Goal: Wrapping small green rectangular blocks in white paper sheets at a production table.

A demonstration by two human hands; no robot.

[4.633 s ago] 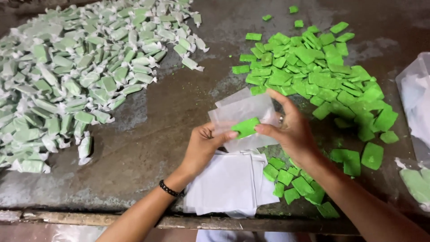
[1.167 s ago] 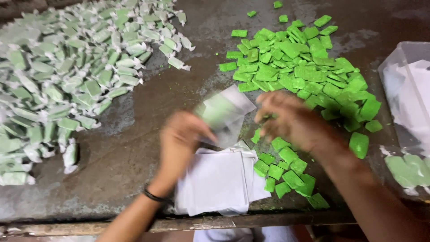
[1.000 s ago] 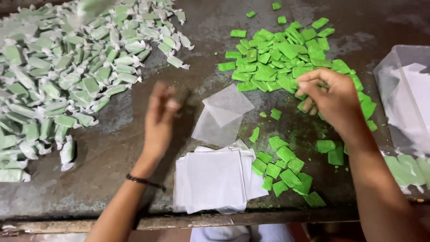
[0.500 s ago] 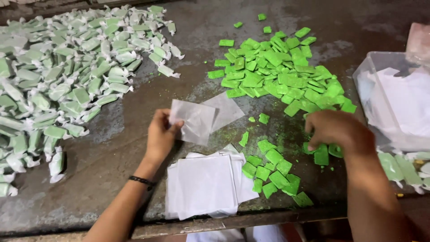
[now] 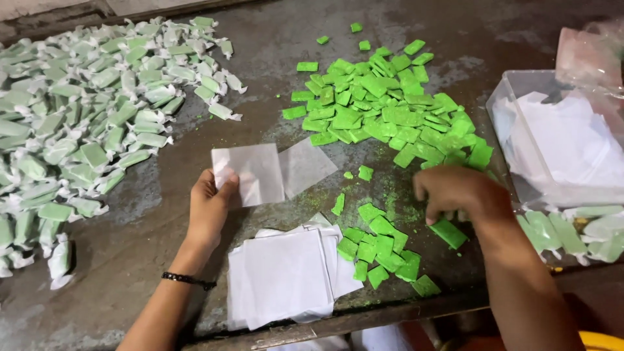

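Two hands share our work at the dark table (image 5: 162, 214): our left hand (image 5: 211, 208) pinches a translucent wrapper sheet (image 5: 250, 174) between thumb and fingers, above the white paper stack (image 5: 279, 279). Our right hand (image 5: 458, 193) curls its fingertips onto a green candy piece (image 5: 448, 233) just below the green heap (image 5: 390, 110); whether it grips, we cannot tell.

one head-worn camera looks steeply down and forward from close above the dark table (image 5: 195, 260), with both forearms entering from below.
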